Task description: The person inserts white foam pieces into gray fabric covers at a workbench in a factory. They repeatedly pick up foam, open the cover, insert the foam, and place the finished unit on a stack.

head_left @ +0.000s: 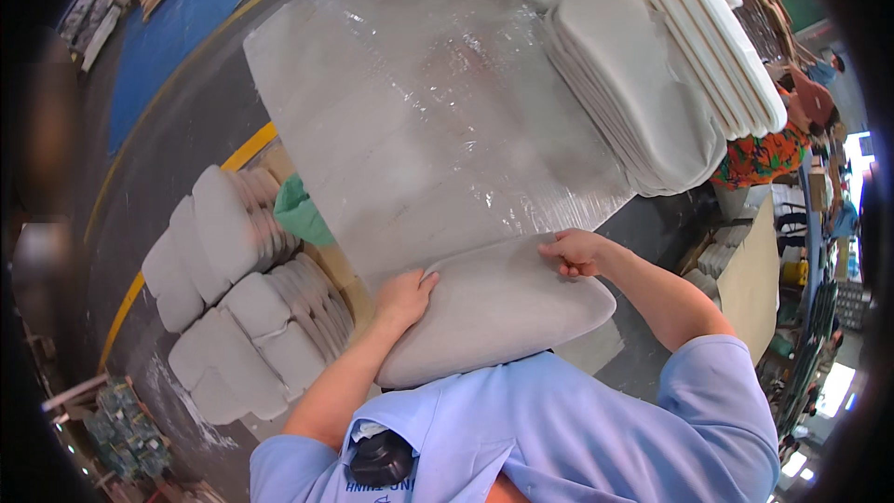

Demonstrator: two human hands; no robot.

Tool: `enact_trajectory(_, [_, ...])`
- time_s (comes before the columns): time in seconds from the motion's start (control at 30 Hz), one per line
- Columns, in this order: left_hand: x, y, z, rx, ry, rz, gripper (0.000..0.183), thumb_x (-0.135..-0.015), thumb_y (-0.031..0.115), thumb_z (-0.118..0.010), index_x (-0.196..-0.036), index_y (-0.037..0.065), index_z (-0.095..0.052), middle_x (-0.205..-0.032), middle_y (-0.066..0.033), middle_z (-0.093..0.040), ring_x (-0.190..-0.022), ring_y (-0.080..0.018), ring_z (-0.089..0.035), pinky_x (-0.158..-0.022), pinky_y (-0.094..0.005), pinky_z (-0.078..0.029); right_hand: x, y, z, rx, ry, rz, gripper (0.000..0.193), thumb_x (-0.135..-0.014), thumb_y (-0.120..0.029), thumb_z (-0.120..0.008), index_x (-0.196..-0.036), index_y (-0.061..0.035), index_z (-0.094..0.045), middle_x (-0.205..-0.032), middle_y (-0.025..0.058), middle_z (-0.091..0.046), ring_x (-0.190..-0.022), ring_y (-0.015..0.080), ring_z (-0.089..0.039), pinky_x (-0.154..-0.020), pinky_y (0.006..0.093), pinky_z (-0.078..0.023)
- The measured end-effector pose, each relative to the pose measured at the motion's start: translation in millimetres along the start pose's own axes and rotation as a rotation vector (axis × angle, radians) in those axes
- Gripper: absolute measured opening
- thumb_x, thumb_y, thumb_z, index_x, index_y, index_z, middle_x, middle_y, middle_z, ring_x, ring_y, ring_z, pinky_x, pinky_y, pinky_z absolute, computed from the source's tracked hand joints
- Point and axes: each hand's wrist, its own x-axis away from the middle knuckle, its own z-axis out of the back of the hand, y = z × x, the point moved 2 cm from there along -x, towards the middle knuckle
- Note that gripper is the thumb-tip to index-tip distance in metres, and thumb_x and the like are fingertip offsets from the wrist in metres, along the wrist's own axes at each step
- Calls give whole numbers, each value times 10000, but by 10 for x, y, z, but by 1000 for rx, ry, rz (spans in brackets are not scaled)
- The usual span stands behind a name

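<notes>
- the grey padded cushion panel lies at the near edge of the worktop, overlapping it and reaching back to the person's shirt.
- the right hand has a narrow grip, thumb and curled fingers pinching the panel's far edge; the left hand lies at the panel's left edge, but its fingers are partly hidden, so i cannot tell whether its grip closes.
- to manage this hold well, i would keep both hands level, pull evenly on the cover and avoid digging fingertips into the padding.
- letting the worktop's edge bear some weight should spare the wrists and limit sagging.
- the panel looks plain, matte and soft, its right end tapering to a rounded tip; its top face shows no obvious creases.
- similar grey panels are stacked at the worktop's far right.
</notes>
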Motion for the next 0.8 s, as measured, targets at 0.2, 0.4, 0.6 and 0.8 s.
enact_trajectory(0.2, [2, 28, -48, -41, 126, 51, 461, -1098, 458, -473, -1015, 42, -654, -890, -260, -729, -878, -487, -698, -772, -606, -510, -139, 0, -346, -10, 215, 202, 278, -1085, -307, -601, -1001, -42, -596, -609, 28, -526, -426, 134, -507, -394, 326, -380])
enact_trajectory(0.4, [-59, -56, -242, -42, 245, 33, 435, -1091, 450, -504, -939, 62, -631, -780, -230, -714, -770, -481, -697, -680, -601, -509, -288, 93, -440, -45, 381, 400, 357, -1066, -296, -618, -847, -15, -595, -578, 49, -535, -419, 168, -520, -416, 378, -401])
enact_trajectory(0.6, [-67, -7, -162, -58, 249, 32, 409, -1070, 442, -556, -942, 63, -639, -786, -228, -710, -778, -472, -695, -683, -583, -512, -240, 49, -436, -19, 372, 376, 346, -1046, -267, -637, -826, -7, -583, -580, 70, -546, -429, 194, -547, -428, 397, -413])
enact_trajectory(0.8, [-54, 25, -79, 29, 282, -21, 315, -1005, 376, -668, -1065, 67, -679, -915, -218, -735, -903, -440, -705, -786, -553, -522, -160, -55, -389, 62, 341, 453, 253, -1029, -250, -665, -1111, -11, -648, -781, 85, -637, -454, 159, -565, -406, 334, -441])
